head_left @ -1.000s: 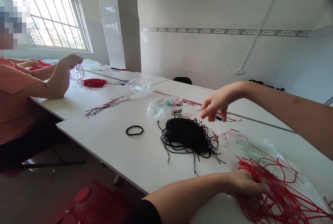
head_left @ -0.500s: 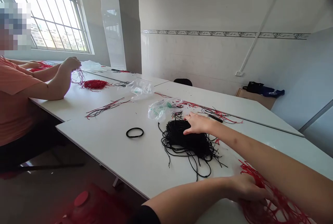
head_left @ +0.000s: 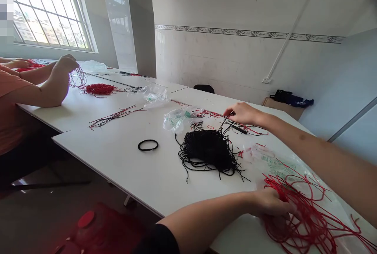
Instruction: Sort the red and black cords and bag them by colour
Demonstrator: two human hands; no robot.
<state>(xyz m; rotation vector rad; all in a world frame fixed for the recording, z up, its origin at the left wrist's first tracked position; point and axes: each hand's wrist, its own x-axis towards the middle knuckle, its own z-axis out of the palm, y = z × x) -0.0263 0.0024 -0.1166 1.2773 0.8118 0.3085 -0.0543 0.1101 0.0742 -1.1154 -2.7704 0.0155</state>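
Note:
A pile of black cords (head_left: 207, 150) lies on the white table, loose ends spread around it. Just beyond its far right edge, my right hand (head_left: 242, 113) pinches thin black strands that rise from the pile. Near the front right, my left hand (head_left: 275, 203) is closed on a tangle of red cords (head_left: 312, 216), its fingertips partly hidden among them. A black cord loop (head_left: 148, 145) rests left of the black pile. Behind the pile is a crumpled clear plastic bag (head_left: 179, 119). Another clear bag (head_left: 277, 163) lies beyond the red cords.
A person in an orange top (head_left: 17, 96) sits at the far left, holding red strands. Near them are a red cord bundle (head_left: 100, 89) and loose dark red cords (head_left: 113, 117). A black pen-like object (head_left: 239, 129) lies by my right hand. Below the table is a red stool (head_left: 97, 226).
My right hand has moved off the black pile, up and to the right, and now grips black strands. My left hand stays at the red cords. The view has shifted slightly.

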